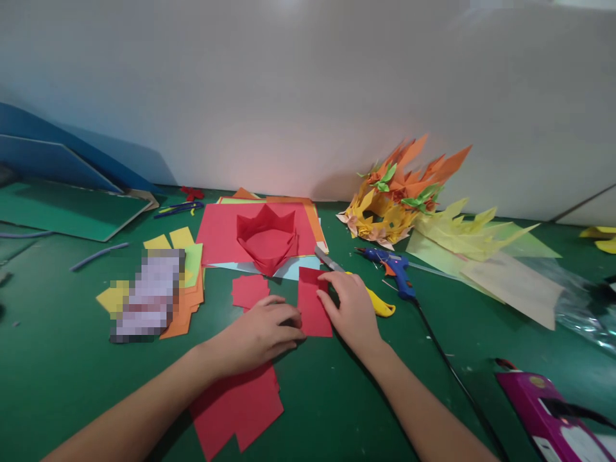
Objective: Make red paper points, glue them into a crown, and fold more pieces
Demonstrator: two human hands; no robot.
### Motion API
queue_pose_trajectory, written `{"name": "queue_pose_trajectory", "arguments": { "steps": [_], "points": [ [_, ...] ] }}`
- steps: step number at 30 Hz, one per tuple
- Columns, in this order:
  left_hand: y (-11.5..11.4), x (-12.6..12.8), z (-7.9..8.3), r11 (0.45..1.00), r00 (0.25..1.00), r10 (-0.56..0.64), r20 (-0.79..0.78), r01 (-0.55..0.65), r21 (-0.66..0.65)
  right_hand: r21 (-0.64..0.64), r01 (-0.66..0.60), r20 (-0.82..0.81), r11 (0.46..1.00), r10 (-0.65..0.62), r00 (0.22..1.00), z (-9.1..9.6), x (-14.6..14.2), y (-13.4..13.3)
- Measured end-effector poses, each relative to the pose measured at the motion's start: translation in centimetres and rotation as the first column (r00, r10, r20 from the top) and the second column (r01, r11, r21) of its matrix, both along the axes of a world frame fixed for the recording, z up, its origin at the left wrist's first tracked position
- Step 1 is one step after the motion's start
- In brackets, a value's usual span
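Note:
My left hand (262, 333) and my right hand (351, 311) both press on a small red paper rectangle (314, 308) lying on the green table (58, 359). The left hand's fingers are curled together at the paper's left edge. The right hand's fingers pinch its upper right edge. Another red piece (249, 290) lies just left of it. More red sheets (240, 407) lie under my left forearm. A folded red paper crown shape (267, 242) stands on a red sheet (219, 234) beyond.
A yellow-handled utility knife (370, 292) and a blue glue gun (392, 269) with a black cord lie right of my right hand. Orange and yellow paper flowers (399, 192) lean on the wall. Coloured paper scraps (180, 282) lie left. A purple box (548, 410) sits at lower right.

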State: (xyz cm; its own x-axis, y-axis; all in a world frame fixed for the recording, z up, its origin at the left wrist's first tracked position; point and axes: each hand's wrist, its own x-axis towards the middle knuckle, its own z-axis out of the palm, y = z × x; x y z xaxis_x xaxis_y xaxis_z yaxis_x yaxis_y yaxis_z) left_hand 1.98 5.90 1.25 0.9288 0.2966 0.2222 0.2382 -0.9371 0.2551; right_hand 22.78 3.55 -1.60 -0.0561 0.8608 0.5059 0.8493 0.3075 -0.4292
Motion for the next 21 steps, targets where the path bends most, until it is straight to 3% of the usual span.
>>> {"name": "queue_pose_trajectory", "arguments": {
  "steps": [3, 9, 16, 21],
  "points": [
    [0.0, -0.1, -0.1, 0.999, 1.0, 0.005, 0.004, -0.005, -0.038, 0.038, 0.017, -0.155, 0.999, -0.011, 0.988, 0.3, -0.1, -0.1],
    [0.1, -0.1, -0.2, 0.997, 1.0, 0.013, 0.02, -0.012, -0.078, 0.086, 0.191, -0.44, 0.978, -0.135, 0.888, 0.3, 0.0, -0.3],
    [0.2, -0.1, -0.3, 0.994, 0.999, -0.006, -0.043, 0.001, -0.112, 0.158, 0.126, -0.55, 0.979, -0.019, 0.835, 0.2, 0.6, 0.1],
    [0.1, -0.1, -0.5, 0.987, 0.995, 0.029, -0.092, -0.043, -0.153, 0.317, 0.251, -0.632, 0.915, 0.006, 0.775, 0.4, 1.0, 0.3]
  ]
}}
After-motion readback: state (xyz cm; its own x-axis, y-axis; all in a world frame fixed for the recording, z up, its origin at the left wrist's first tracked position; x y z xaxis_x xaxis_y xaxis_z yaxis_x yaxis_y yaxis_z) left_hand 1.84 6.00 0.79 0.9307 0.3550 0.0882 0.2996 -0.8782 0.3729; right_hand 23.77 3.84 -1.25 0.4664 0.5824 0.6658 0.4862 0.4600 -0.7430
